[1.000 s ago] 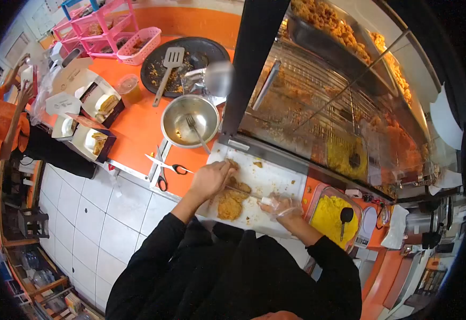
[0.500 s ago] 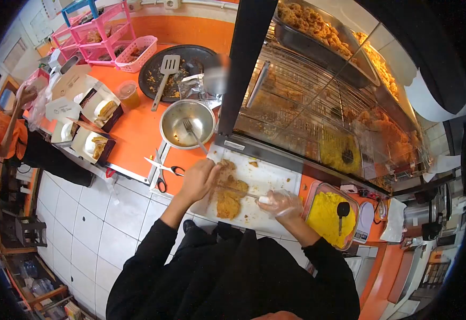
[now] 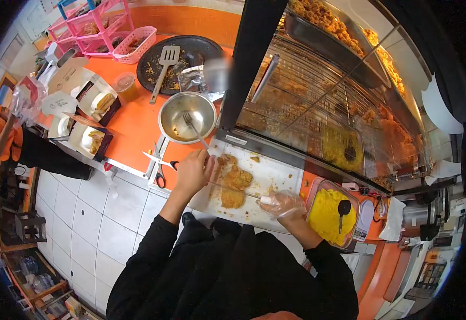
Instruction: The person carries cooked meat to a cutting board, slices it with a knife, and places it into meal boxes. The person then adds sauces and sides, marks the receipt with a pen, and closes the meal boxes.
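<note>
My right hand (image 3: 284, 205), in a clear plastic glove, grips the white handle of a knife (image 3: 238, 192). Its thin blade crosses the fried chicken (image 3: 233, 198) in the white tray (image 3: 275, 169). The chicken lies in pieces or joined lumps; which, I cannot tell. My left hand (image 3: 193, 172), bare, hovers by the tray's left edge, thumb and fingers slightly apart, and seems to hold nothing. Just beyond it, a fork (image 3: 189, 120) leans in a metal bowl (image 3: 207, 101), its handle end close to my fingers. Scissors (image 3: 160, 164) lie left of that hand.
A glass display case (image 3: 318, 90) with fried chicken rises ahead on the right. Right of the tray stands a container of yellow food (image 3: 326, 213). Food boxes (image 3: 97, 106), a drink cup (image 3: 126, 88) and a spatula (image 3: 165, 72) on a black pan are leftward. Another person (image 3: 9, 133) stands far left.
My left hand has drawn back a little leftward from the chicken, and its fingers have shifted. The knife stays across the chicken. The whole view has tilted slightly.
</note>
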`<state>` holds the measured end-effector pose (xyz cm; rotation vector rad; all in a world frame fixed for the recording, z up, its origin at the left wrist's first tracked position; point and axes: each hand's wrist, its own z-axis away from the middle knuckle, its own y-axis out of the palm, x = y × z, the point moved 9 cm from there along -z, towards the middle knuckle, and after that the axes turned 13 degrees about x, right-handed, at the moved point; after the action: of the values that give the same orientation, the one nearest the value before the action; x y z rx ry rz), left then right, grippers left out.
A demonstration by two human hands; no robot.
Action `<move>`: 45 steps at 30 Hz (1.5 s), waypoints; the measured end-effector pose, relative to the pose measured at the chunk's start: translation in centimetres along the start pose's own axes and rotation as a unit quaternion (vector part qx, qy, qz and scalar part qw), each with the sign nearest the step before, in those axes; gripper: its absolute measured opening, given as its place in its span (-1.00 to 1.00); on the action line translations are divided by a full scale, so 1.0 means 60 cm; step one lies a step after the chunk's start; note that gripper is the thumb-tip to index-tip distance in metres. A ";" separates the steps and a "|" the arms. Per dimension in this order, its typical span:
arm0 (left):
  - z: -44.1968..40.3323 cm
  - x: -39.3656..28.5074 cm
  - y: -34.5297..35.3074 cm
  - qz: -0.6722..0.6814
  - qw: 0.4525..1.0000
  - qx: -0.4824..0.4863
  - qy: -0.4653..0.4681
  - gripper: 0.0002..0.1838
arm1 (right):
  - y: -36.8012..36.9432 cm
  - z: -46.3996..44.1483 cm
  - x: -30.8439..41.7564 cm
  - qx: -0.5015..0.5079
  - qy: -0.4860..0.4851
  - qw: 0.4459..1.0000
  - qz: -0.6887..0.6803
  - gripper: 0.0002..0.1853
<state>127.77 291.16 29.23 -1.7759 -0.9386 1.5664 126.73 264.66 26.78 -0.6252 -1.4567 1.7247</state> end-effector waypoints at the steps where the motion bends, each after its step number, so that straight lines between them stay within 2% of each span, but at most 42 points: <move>1: -0.006 -0.001 0.002 -0.003 1.000 -0.001 0.002 -0.70 | -0.003 -0.008 -0.002 0.013 0.003 1.000 -0.003 -0.47; 2: -0.009 0.000 0.004 -0.006 1.000 -0.002 0.004 -0.69 | -0.001 -0.013 -0.005 0.027 0.006 1.000 -0.005 -0.47; 5: -0.016 0.035 0.067 -0.041 0.995 0.087 -0.041 -0.63 | 0.028 -0.030 -0.009 -0.036 -0.012 0.999 0.023 -0.48; 8: -0.015 0.041 0.065 -0.026 0.995 0.081 -0.056 -0.58 | 0.084 -0.054 -0.037 0.161 0.080 0.983 -0.022 -0.28; 10: -0.012 0.049 0.073 -0.021 0.995 0.076 -0.057 -0.59 | 0.086 -0.060 -0.031 0.190 0.061 0.979 -0.042 -0.27; 12: -0.011 0.056 0.080 -0.011 0.997 0.064 -0.050 -0.60 | 0.075 -0.062 -0.029 0.155 0.031 0.987 -0.014 -0.29; 14: -0.008 0.065 0.083 -0.001 0.998 0.053 -0.034 -0.60 | 0.067 -0.062 -0.024 0.060 -0.006 0.997 0.054 -0.33; 16: 0.000 0.060 0.079 0.021 0.997 0.069 -0.036 -0.59 | 0.020 -0.045 0.016 -0.020 -0.066 0.993 0.091 -0.54; 18: 0.001 0.050 0.059 0.030 0.997 0.057 -0.040 -0.58 | -0.010 -0.042 0.022 -0.047 -0.071 0.992 0.097 -0.62; 20: 0.017 0.030 0.028 0.026 0.998 0.039 -0.048 -0.56 | 0.009 -0.021 0.007 -0.008 -0.012 0.998 0.057 -0.58; 23: 0.025 0.018 0.019 -0.004 0.998 0.048 -0.030 -0.57 | 0.031 0.008 0.009 -0.037 -0.008 0.999 -0.017 -0.50; 26: 0.030 0.044 0.059 -0.034 0.997 0.061 -0.031 -0.58 | 0.034 -0.003 0.026 -0.053 -0.016 0.997 0.051 -0.54; 28: 0.030 0.044 0.065 -0.029 0.994 0.093 -0.046 -0.60 | 0.077 0.002 0.046 -0.074 -0.140 0.975 0.156 -0.53; 30: 0.028 0.044 0.065 -0.032 0.994 0.100 -0.044 -0.61 | 0.115 -0.006 0.035 0.006 -0.145 0.975 0.170 -0.52; 31: 0.029 0.044 0.068 -0.034 0.994 0.094 -0.037 -0.60 | 0.093 -0.016 0.033 0.100 -0.088 0.983 0.128 -0.51; 33: 0.030 0.044 0.068 -0.030 0.996 0.080 -0.023 -0.59 | 0.073 -0.014 0.027 0.173 -0.016 0.983 0.067 -0.48; 35: 0.032 0.050 0.064 -0.015 0.998 0.064 -0.017 -0.59 | 0.047 -0.018 0.024 0.138 0.004 0.990 0.032 -0.48; 41: 0.052 0.005 0.016 -0.028 0.998 0.060 0.017 -0.66 | -0.030 0.029 0.069 -0.113 -0.032 0.992 0.051 -0.53; 44: 0.060 0.026 0.054 -0.054 0.996 0.070 0.012 -0.69 | 0.113 0.007 0.010 0.121 0.051 0.991 0.015 -0.51; 45: 0.064 0.033 0.066 -0.069 0.994 0.087 -0.004 -0.69 | 0.116 0.011 0.015 0.109 0.026 0.993 0.030 -0.51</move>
<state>124.61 290.39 24.41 -1.5524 -0.8798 1.5200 123.97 264.71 20.27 -0.5962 -1.2041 1.8691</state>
